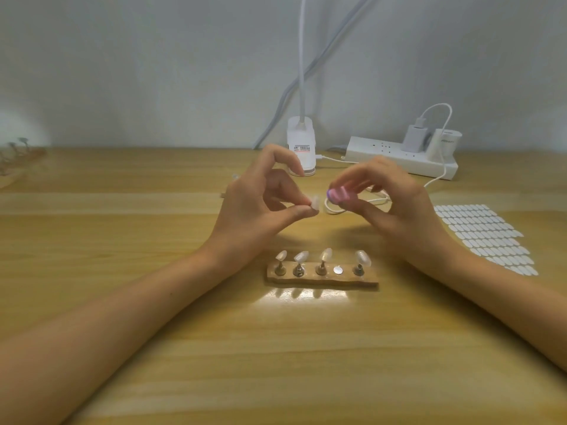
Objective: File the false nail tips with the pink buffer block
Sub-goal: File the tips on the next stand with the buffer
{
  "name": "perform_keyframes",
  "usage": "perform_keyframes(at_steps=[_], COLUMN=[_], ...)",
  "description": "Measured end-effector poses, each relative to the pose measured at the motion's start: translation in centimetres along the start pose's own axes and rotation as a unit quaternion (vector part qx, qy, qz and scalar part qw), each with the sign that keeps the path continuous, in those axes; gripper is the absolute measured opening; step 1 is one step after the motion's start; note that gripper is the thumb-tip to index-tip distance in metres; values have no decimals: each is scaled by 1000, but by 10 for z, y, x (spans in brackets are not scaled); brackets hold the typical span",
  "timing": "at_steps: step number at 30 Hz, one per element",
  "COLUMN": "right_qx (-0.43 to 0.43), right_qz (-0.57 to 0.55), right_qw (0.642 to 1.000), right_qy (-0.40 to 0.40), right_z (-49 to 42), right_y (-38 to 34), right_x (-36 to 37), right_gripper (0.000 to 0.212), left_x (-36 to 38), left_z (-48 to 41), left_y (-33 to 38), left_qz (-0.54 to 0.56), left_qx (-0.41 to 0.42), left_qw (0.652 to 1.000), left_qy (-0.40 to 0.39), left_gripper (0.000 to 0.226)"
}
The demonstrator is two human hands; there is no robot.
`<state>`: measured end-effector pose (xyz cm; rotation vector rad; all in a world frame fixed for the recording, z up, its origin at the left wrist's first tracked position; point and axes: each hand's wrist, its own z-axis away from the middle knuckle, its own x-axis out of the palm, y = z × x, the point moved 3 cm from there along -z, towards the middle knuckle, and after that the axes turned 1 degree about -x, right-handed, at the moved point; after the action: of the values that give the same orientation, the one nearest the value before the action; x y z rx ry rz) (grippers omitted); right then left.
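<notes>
The pink buffer block [339, 196] sits just right of the frame's centre, raised above the table [153, 317] and gripped by the curled fingertips and thumb of the right hand [395, 204]. Its end face looks purplish, though the blur makes that hard to be sure of. Just left of it, close but apparently not touching, is a pale false nail tip [315, 205], pinched between the thumb and a bent finger of the left hand [257, 204]. That hand's index finger arches up and over, free of the tip. Both forearms run in from the lower corners of the frame. Below the hands, in the middle of the frame, a low wooden stand [322, 280] lies on the table and carries four more nail tips [301, 256] on small metal posts. A bare round metal disc [338, 269] shows between the third and fourth posts. At the right edge lies a sheet of white oval stickers [487, 237]. Behind the hands a loose white cable [352, 208] curls on the wood. Further back, against the wall, a white power strip [386, 153] holds a plugged-in charger [414, 138], with a white lamp base [301, 145] to its left. At the far left edge another stand [15, 156] is only partly in view.
</notes>
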<state>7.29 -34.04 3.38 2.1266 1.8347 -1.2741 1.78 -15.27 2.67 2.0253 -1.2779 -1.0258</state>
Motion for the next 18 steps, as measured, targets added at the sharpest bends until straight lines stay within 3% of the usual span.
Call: perform_keyframes(at_steps=[2,5,10,14,18], right_qx=[48,53,27,13,8], right_qz=[-28,-35,-32,-35,-17], right_qw=[998,997,999,999,1000], right_qy=[36,49,9,6,-11], right_z=[3,4,7,7,9], right_y=[9,11,3,0,2], right_x=[-8,-9,-5,-7,-7], right_gripper=[14,14,18,20,12], left_x=[-3,-9,4,20,31], left_z=[1,3,14,29,34], left_y=[5,18,47,58,60], left_qz=[33,56,57,-61,-193], left_qx=[-14,-24,-20,30,58], left_qw=[999,998,993,985,968], left_qy=[12,5,-105,-160,-151], left_gripper=[49,54,66,63,59])
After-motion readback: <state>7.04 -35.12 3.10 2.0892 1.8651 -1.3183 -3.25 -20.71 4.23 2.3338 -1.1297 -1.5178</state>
